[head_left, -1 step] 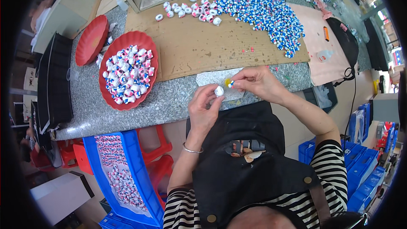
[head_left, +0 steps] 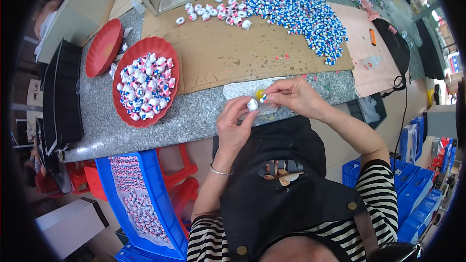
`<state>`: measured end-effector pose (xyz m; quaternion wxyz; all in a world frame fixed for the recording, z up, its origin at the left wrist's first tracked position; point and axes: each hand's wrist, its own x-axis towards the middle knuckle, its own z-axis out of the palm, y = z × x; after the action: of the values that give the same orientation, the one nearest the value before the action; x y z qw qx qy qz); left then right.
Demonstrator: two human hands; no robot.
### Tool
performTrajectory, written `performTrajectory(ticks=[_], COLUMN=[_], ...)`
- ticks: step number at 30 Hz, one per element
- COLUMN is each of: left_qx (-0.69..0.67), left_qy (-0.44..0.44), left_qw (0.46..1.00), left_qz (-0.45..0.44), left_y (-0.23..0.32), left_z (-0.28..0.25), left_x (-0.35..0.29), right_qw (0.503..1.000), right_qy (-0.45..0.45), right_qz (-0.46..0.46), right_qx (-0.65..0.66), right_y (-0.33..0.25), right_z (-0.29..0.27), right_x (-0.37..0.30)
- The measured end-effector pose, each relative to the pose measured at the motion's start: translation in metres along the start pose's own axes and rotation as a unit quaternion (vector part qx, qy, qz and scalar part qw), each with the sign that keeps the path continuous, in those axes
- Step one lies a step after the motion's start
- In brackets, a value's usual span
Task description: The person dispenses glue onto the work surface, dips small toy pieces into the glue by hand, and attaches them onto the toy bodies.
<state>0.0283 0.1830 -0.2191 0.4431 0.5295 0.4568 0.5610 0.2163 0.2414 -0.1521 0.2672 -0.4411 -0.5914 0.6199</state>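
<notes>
A small white round plastic cap (head_left: 252,104) is pinched in the left hand (head_left: 234,127), just left of a tiny blue-white bead (head_left: 262,98) pinched by the right hand (head_left: 291,98), above the speckled grey bench (head_left: 194,116).

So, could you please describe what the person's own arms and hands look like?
Both hands are bare, with no gloves. The left hand has a thin silver bangle at the wrist. The right hand shows no jewellery. The forearms are uncovered; short black-and-white striped sleeves end near the elbows.
</notes>
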Motion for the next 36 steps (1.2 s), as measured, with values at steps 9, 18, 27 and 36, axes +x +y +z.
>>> performTrajectory(ticks=[9,18,27,36], left_qx=[-0.104,0.127,0.411,0.522], left_qy=[-0.228,-0.039,0.042,-0.087], left_qw=[0.963,0.991,0.881,0.817], left_qz=[-0.102,0.002,0.232,0.229], left_y=[0.038,0.058,0.066,-0.027], left_z=[-0.011,-0.066,-0.063,0.021], left_x=[0.017,0.047,0.133,0.231], right_qw=[0.927,0.986,0.758,0.739], right_qy=[-0.062,-0.078,0.131,0.173], right_qz=[-0.277,-0.144,-0.262,-0.304], right_qx=[-0.244,-0.017,-0.583,-0.576], right_y=[-0.022,-0.01,0.026,0.041], right_z=[-0.006,-0.001,-0.124,-0.094], right_x=[-0.016,0.033,0.143,0.166])
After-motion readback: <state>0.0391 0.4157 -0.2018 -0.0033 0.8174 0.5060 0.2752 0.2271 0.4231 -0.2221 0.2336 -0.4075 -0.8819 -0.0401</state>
